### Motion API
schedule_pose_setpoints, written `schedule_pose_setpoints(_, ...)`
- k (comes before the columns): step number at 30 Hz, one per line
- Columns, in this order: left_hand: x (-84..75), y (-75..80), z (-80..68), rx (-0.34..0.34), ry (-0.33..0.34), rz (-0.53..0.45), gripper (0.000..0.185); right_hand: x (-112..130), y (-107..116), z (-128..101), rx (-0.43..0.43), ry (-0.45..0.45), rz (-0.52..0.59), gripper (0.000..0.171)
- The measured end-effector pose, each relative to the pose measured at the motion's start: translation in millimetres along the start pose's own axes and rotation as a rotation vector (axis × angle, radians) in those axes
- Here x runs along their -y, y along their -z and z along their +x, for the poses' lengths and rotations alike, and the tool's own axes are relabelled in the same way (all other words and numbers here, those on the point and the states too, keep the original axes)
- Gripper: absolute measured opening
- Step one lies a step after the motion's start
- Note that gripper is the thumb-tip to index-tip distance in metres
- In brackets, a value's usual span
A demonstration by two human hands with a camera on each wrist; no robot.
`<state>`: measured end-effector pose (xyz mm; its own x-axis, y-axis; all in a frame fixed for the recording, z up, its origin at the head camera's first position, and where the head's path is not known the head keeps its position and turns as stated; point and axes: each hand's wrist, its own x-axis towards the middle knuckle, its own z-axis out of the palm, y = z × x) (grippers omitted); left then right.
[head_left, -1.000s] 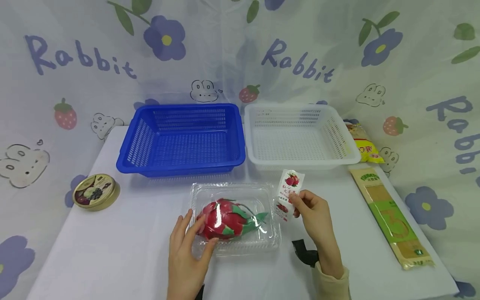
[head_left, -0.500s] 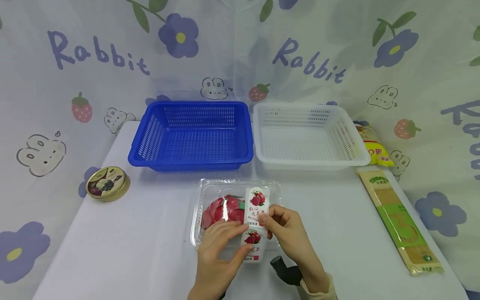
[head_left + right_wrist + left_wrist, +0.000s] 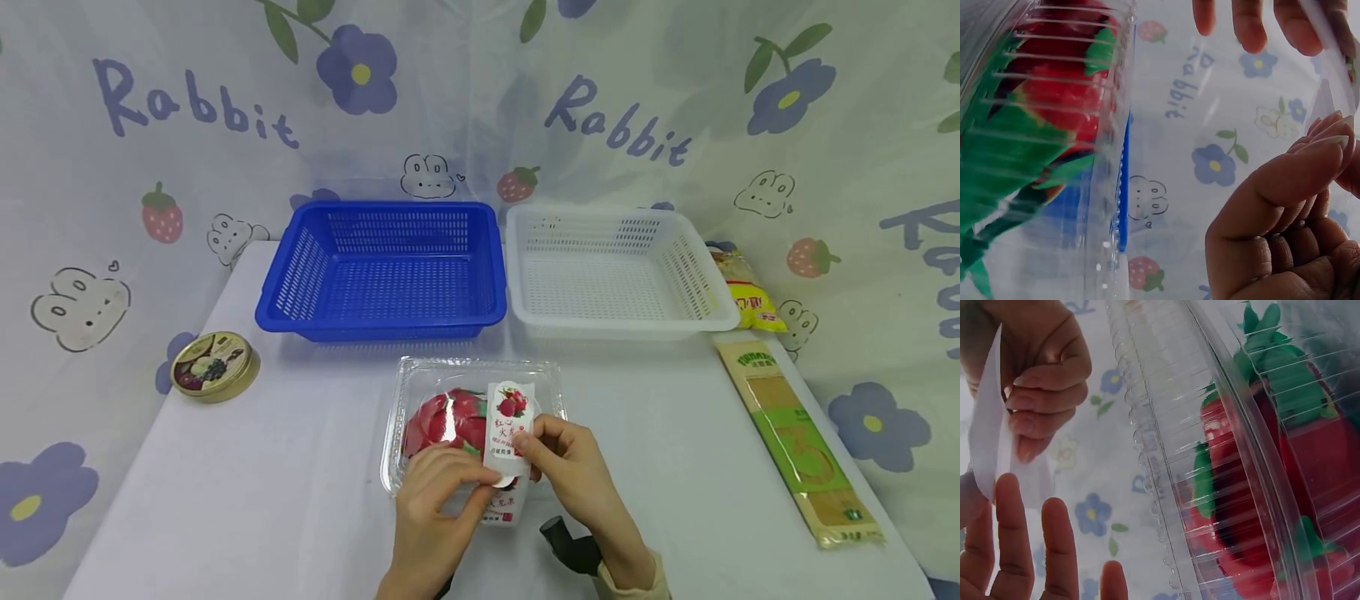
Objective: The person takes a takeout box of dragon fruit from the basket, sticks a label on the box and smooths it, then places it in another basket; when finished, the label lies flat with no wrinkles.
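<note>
At the table's near edge, over the ribbed clear plastic clamshell box [image 3: 472, 417] holding a red, green-tipped dragon fruit [image 3: 448, 423], we pinch the glossy white printed label strip [image 3: 511, 435] with left hand [image 3: 438, 508] and right hand [image 3: 573, 467]. It looks only partly stuck down; pressing it flat remains.
</note>
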<state>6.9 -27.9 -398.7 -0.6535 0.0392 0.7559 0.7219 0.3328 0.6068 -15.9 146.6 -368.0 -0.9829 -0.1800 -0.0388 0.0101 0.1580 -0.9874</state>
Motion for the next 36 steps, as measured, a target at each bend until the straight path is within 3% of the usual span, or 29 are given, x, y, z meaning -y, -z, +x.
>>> schedule_pose_setpoints(7,-0.1,-2.1,-3.0,0.046,0.01,-0.098,0.015,-3,12,6,-0.143,-0.059,-0.012,0.027)
schedule_pose_setpoints(15,5.0,-2.2,-0.2,0.029,-0.079,-0.166,0.003,-17,40,15,-0.346,-0.141,0.031,0.017)
schedule_pose_setpoints(19,6.4,-1.8,1.5,0.015,-0.092,-0.17,0.003,-29,59,18,-0.396,-0.176,0.022,0.018)
schedule_pose_setpoints(23,8.8,-1.0,0.9,-0.007,-0.073,-0.16,0.007,-43,82,19,-0.36,-0.212,-0.02,0.021)
schedule_pose_setpoints(28,10.3,1.3,-1.1,-0.008,0.01,-0.121,0.017,-62,108,21,-0.188,-0.294,-0.104,0.026)
schedule_pose_setpoints(32,10.3,2.8,-1.5,0.002,0.085,-0.081,0.027,-75,120,26,-0.042,-0.365,-0.254,0.03)
schedule_pose_setpoints(36,10.7,3.5,-2.0,0.014,0.165,-0.029,0.041,-86,124,32,-0.02,-0.371,-0.451,0.035)
